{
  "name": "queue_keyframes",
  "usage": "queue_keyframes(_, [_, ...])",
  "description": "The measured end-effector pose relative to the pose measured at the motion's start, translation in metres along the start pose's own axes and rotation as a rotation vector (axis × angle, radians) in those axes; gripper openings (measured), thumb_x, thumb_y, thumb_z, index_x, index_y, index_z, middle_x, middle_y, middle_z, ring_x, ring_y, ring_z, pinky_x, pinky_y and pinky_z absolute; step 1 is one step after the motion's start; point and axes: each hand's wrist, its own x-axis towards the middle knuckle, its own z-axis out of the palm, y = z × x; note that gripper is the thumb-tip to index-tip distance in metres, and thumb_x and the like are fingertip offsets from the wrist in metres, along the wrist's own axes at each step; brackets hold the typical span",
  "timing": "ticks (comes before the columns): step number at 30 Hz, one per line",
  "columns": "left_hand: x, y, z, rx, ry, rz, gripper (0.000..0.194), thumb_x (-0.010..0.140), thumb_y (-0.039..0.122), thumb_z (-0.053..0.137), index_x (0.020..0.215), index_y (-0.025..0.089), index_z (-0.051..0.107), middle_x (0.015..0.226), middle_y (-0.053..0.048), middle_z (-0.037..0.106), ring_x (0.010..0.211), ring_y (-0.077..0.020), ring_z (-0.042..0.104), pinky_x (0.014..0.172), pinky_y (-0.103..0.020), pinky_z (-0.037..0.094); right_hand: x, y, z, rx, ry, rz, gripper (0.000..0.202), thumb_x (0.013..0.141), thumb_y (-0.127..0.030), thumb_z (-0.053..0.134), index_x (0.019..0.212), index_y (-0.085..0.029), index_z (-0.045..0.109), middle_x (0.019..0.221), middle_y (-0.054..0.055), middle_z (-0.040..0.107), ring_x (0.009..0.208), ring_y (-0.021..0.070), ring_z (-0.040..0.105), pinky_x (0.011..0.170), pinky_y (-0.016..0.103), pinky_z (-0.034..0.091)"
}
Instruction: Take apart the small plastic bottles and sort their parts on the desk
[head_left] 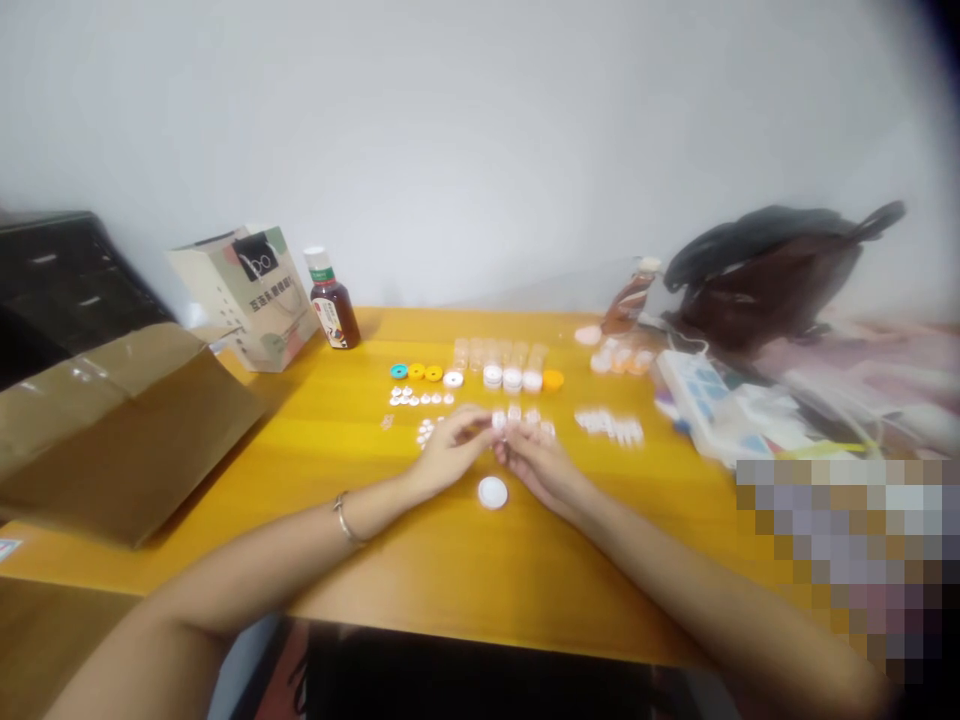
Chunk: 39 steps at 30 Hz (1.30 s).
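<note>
My left hand (452, 452) and my right hand (536, 462) meet over the middle of the wooden table (405, 570). The fingers of both are closed around something small and pale, too blurred to name. Just below them lies a round white lid (493, 492). Small white pieces (426, 431) lie beside my left hand, partly hidden by it. Beyond the hands stands a row of clear cups (499, 354), with white caps (512, 380), yellow caps (424, 372), a blue cap (399, 371) and an orange cap (553, 380) in front.
At the left are an open cardboard box (112, 430), a paper bag (262, 300) and a dark bottle (336, 310). To the right lie white tubes (609, 425), a second bottle (630, 300), a power strip (694, 400) and a dark bag (765, 270).
</note>
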Motion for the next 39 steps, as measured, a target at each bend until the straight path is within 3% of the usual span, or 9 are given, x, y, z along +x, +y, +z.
queue_keyframes(6, [0.004, -0.005, 0.003, -0.134, 0.014, -0.057, 0.021, 0.077, 0.029, 0.059, 0.091, 0.014, 0.061, 0.09, -0.005, 0.06, 0.087, -0.0154, 0.054, 0.082, -0.028, 0.042, 0.003, 0.001, -0.006, 0.0, 0.005, 0.041, 0.017, 0.067, -0.033, 0.07, 0.068, -0.017, 0.064, 0.057, -0.003, 0.057, 0.053, 0.005, 0.047, 0.054, 0.017, 0.038])
queue_keyframes(15, [-0.004, -0.013, 0.008, 0.019, 0.089, -0.059, 0.019, 0.074, 0.027, 0.062, 0.088, 0.015, 0.06, 0.089, -0.005, 0.061, 0.086, -0.0158, 0.056, 0.076, -0.027, 0.046, -0.006, -0.007, -0.007, -0.249, 0.109, -0.002, 0.019, 0.067, -0.035, 0.068, 0.071, -0.017, 0.067, 0.066, 0.001, 0.066, 0.062, 0.0091, 0.057, 0.065, 0.023, 0.045])
queue_keyframes(22, [-0.004, -0.016, 0.004, 0.249, 0.097, 0.139, 0.017, 0.076, 0.026, 0.06, 0.091, 0.017, 0.061, 0.09, -0.005, 0.063, 0.084, -0.0154, 0.058, 0.071, -0.026, 0.047, -0.006, -0.01, -0.005, -0.444, 0.161, -0.066, 0.021, 0.067, -0.036, 0.065, 0.076, -0.018, 0.069, 0.072, 0.001, 0.067, 0.067, 0.0123, 0.06, 0.071, 0.028, 0.047])
queue_keyframes(33, [-0.006, -0.011, -0.002, 0.571, -0.076, 0.506, 0.017, 0.082, 0.02, 0.052, 0.097, 0.015, 0.058, 0.085, -0.007, 0.061, 0.078, -0.0144, 0.057, 0.072, -0.029, 0.049, -0.013, -0.022, 0.001, -0.716, 0.166, -0.107, 0.021, 0.073, -0.033, 0.056, 0.066, -0.017, 0.066, 0.065, 0.001, 0.066, 0.067, 0.0145, 0.061, 0.065, 0.025, 0.048])
queue_keyframes(39, [-0.007, -0.01, 0.001, 0.63, -0.089, 0.551, 0.017, 0.081, 0.019, 0.053, 0.097, 0.014, 0.056, 0.082, -0.007, 0.062, 0.075, -0.014, 0.057, 0.069, -0.027, 0.049, -0.016, -0.022, 0.005, -0.825, 0.217, -0.155, 0.016, 0.069, -0.025, 0.054, 0.062, -0.017, 0.066, 0.067, 0.0, 0.068, 0.068, 0.0154, 0.062, 0.063, 0.023, 0.047])
